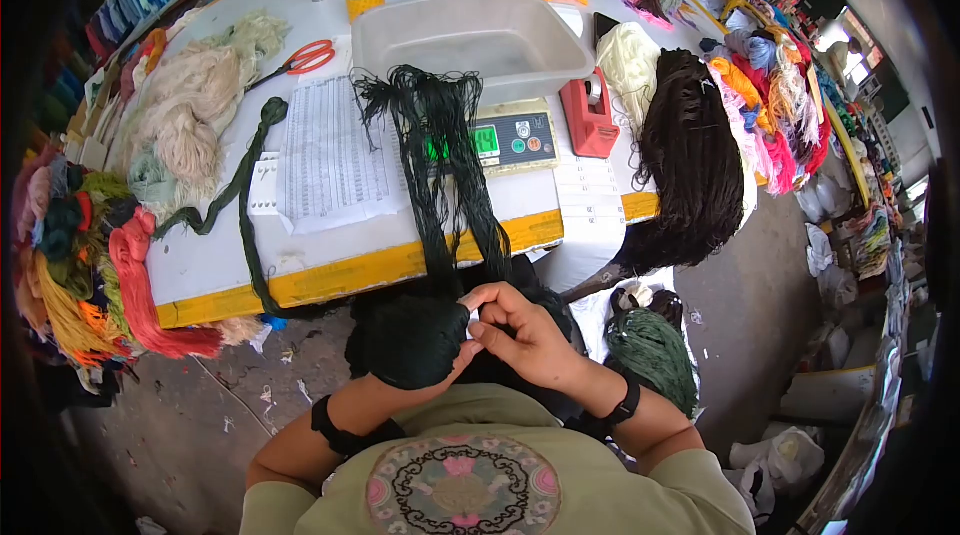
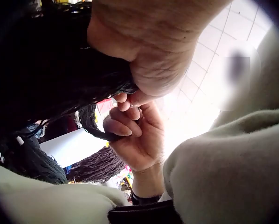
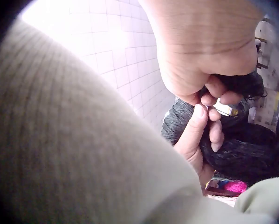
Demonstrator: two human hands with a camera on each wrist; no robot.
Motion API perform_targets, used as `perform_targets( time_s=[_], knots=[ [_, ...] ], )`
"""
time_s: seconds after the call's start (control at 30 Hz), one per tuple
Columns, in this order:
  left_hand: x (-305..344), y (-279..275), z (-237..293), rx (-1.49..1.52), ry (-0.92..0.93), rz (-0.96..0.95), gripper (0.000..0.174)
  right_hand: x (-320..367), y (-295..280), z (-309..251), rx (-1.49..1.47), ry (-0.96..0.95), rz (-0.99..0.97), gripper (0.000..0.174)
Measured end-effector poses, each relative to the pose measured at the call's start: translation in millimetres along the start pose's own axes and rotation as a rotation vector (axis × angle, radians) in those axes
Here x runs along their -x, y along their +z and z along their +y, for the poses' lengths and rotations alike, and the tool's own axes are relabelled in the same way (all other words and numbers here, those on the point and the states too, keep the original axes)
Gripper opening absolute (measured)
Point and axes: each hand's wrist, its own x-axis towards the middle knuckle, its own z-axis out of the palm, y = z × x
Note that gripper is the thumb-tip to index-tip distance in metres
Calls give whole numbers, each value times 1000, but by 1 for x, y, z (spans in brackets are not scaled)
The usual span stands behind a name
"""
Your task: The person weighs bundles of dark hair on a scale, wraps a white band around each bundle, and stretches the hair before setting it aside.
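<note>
Just off the worktop's (image 1: 350, 277) near edge, my left hand (image 1: 458, 369) curls round dark yarn (image 1: 408, 340); my right hand (image 1: 532, 343) pinches strands (fiddly fingertip work, I judge), calling next for steady tension.

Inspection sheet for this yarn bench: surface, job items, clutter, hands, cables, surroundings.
Surface: white table, yellow front edge, largely covered.
Job items: dark skein in the hands; dark strands hang over the edge, partly hiding the lit display of the scale.
Clutter: open scissors, tub, red dispenser, printed sheets, loose yarn, brown skein.
Left hand: grip round dark skein.
Right hand: fingers curled on dark yarn, fingertips meeting the left's.
Cables: nothing seen.
Surroundings: scraps on floor; coloured yarn both sides.
</note>
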Motion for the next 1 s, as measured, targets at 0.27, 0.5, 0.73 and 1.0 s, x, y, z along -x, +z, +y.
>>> perform_targets(
  time_s=[0.27, 0.5, 0.73, 1.0],
  knots=[
    [0, 6, 1, 30, 15, 52, 49, 1, 1, -1, 49, -30, 54, 18],
    [4, 4, -1, -2, 6, 25, 56, 0, 3, 1, -11, 5, 68, 18],
    [7, 4, 0, -21, -32, -4, 49, 0, 4, 1, -54, 35, 40, 21],
    [14, 12, -7, 81, -29, 19, 45, 1, 6, 7, -45, 71, 70, 20]
  ],
)
